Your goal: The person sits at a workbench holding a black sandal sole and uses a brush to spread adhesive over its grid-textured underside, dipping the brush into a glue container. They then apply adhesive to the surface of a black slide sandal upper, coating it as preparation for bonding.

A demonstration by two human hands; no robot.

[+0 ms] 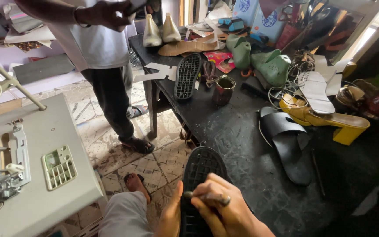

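Note:
A black rubber shoe sole point(200, 169) with a ridged tread lies tread-up at the near edge of the dark worktable point(237, 136). My left hand point(170, 215) grips its near left edge from below. My right hand point(222, 206) rests on top of the sole with fingers curled around a small dark tool; a ring shows on one finger. The sole's heel end is hidden under both hands. My knee in grey trousers point(126, 217) is just left of them.
On the table lie a second black sole point(186, 77), a rusty tin cup point(223, 90), a black sandal point(288, 145), a yellow heeled shoe point(325, 120), green lasts point(270, 66) and white patterns. Another person point(104, 48) stands at left. A grey sewing machine table point(44, 166) is near left.

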